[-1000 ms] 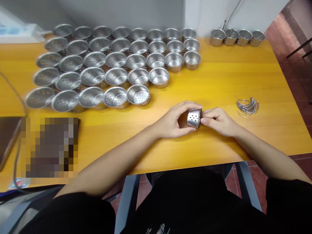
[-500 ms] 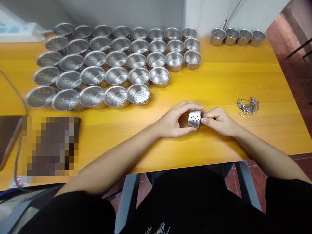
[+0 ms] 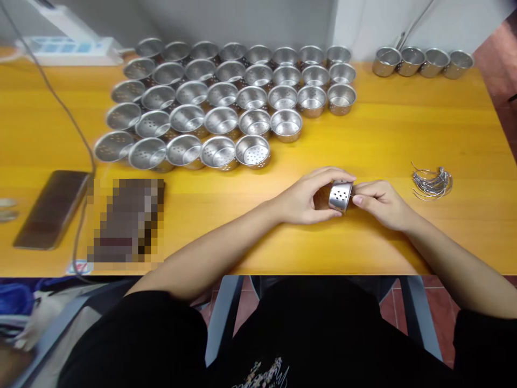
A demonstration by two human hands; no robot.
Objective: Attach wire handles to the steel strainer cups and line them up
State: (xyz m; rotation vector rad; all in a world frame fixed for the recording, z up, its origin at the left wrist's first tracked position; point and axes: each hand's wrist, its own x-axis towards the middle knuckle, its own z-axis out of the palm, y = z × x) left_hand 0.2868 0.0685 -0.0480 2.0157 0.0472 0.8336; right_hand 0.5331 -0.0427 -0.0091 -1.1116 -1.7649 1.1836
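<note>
My left hand (image 3: 307, 198) is closed around a small perforated metal cup (image 3: 340, 195), tipped on its side just above the table, fingers on its upper edge and thumb below. At the cup's right side, my right hand (image 3: 382, 205) pinches a thin wire (image 3: 351, 198) between thumb and forefinger. The wire's tip reaches the cup; whether it passes through a hole I cannot tell. Right of my right hand lies a loose pile of curved metal wires (image 3: 433, 182).
Rows of similar perforated cups (image 3: 253, 152) stand at the back left of the yellow table (image 3: 323, 248). Several more cups (image 3: 411, 60) line the back right. At left lie a dark phone (image 3: 52, 210), a pixelated dark object (image 3: 127, 221), a cable (image 3: 60, 102) and a white power strip (image 3: 72, 51).
The view has swung left, so everything sits further right in the picture. My hands keep nearly the same pose, with the right fingertips slightly farther from the cup and the wire now visible.
</note>
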